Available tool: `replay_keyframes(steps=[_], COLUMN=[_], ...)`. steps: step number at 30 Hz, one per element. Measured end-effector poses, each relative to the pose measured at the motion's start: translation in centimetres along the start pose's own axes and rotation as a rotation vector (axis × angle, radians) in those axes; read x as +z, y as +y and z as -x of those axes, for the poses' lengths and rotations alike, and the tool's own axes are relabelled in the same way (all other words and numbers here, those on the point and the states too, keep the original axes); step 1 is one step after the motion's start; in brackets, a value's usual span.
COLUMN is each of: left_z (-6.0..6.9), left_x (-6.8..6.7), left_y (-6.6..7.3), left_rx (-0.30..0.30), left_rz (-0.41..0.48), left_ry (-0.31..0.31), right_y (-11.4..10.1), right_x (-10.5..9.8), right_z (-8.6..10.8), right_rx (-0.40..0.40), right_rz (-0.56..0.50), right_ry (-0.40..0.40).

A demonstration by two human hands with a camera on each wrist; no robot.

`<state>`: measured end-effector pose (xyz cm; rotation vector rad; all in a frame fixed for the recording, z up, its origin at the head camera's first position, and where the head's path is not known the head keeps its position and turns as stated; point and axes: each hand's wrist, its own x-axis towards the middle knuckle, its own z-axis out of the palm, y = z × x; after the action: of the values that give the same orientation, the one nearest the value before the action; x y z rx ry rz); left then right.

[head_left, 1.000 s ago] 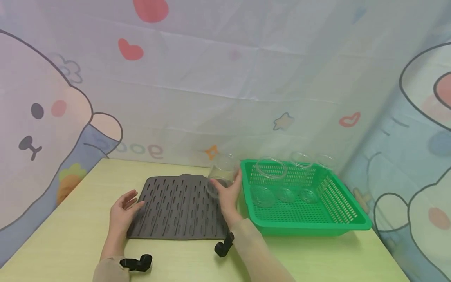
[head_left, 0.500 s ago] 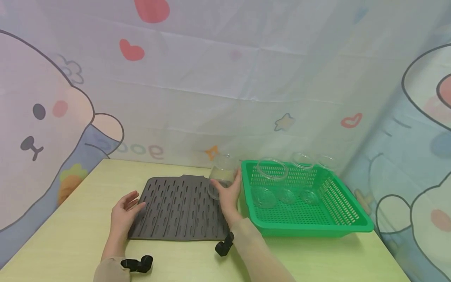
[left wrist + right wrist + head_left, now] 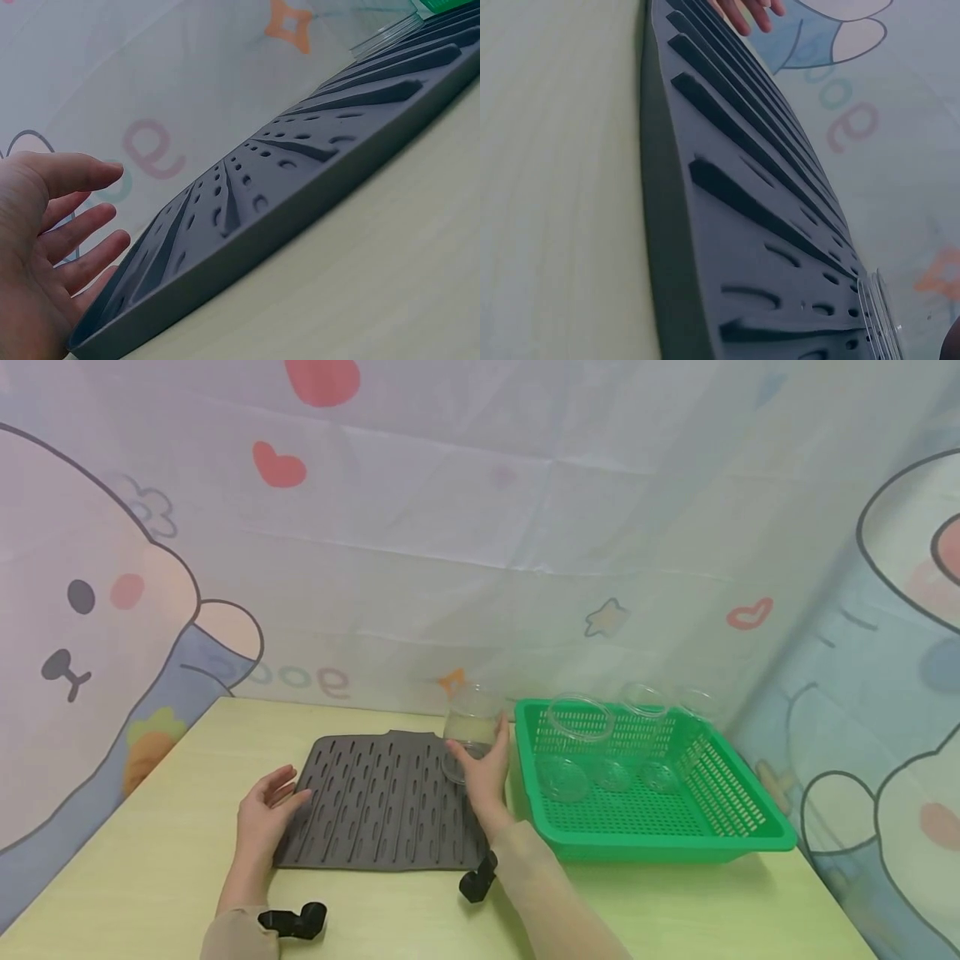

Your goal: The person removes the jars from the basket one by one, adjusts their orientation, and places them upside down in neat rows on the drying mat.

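Head view, clear cup [image 3: 471, 727]: just right of frame centre, at the upper right corner of the grey mat [image 3: 375, 810].
Right hand [image 3: 486, 777]: grip clamped round this cup.
Left hand [image 3: 261, 814]: fingers apart, holding nothing, by the mat's left edge.
Mat progress: one cup seemingly set there, release not yet done.
Green basket [image 3: 660, 842]: frame right, three cups [image 3: 562, 781] left inside.
Since a second ago: cup looks more upright; left hand unchanged.

Mat [image 3: 375, 810]: on the surface [image 3: 390, 914], just left of the basket [image 3: 675, 842]
Three cups [image 3: 564, 781]: chilling in the basket
Lone cup [image 3: 468, 722]: mat's back right corner
Backdrop [image 3: 487, 527]: behind everything
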<state>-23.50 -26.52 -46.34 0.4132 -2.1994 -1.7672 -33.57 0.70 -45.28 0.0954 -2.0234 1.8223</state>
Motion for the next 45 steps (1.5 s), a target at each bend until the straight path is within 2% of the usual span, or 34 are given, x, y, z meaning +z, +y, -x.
replay_keyframes(steps=[9, 16, 23, 28, 39, 45], left_z=[0.0, 0.0, 0.0, -0.1, -0.1, -0.1], left_x=[0.2, 0.1, 0.2, 0.1, 0.2, 0.3], left_y=[0.0, 0.0, -0.1, -0.2, -0.2, -0.1], left_rx=[-0.005, -0.011, -0.019, -0.021, -0.034, -0.031], left_rz=[-0.018, -0.025, -0.036, -0.038, -0.053, -0.064], left_ry=[0.003, -0.003, -0.006, -0.004, 0.004, -0.007], right_y=[0.0, -2.0, -3.4, -4.8, -10.0, -13.2], right_x=[-0.6, -0.9, -1.0, -1.1, -3.0, -4.9], right_z=[0.4, 1.5, 2.6, 2.9, 3.5, 2.9], right_rx=[0.004, -0.115, -0.181, -0.235, -0.230, -0.342], right_rz=[0.018, 0.069, 0.129, 0.088, -0.054, -0.105], right_ry=[-0.020, -0.012, -0.024, -0.024, -0.094, -0.078])
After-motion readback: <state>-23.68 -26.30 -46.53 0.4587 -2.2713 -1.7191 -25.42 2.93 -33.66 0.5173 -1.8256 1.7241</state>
